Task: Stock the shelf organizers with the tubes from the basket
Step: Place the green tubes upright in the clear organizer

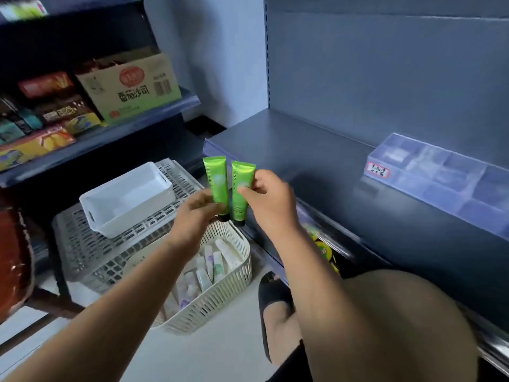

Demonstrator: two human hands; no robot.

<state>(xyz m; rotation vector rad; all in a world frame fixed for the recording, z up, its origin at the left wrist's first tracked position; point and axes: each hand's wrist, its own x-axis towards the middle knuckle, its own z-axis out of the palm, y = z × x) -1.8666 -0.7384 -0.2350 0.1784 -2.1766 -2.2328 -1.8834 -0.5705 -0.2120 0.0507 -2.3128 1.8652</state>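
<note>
Field notes, head view.

- My left hand (198, 208) pinches one green tube (217, 180) low on its body. My right hand (267, 199) pinches a second green tube (242, 186) at mid-body. Both are clamped on, one tube each.
- The two tubes stand upright with caps down, side by side and nearly touching. They are held in the air above the basket (209, 301), just off the front edge of the shelf (316, 150).
- The basket sits on the floor at 6 o'clock from the hands. A layer of pale tubes (209, 266) lies in it, too jumbled and blurred to count.
- The organizer (446, 186) rests on the shelf at 3 o'clock, well apart from the hands. It is clear plastic split into compartments with a label on its near end. I can make out no tubes in any compartment, though blur leaves that uncertain.

Judgement: early going — I see nothing stocked yet. This green pair is lifted but not placed, and most of the load is left in the basket. What remains is carrying the pair across to 3 o'clock and slotting it in, then many repeat trips.
</note>
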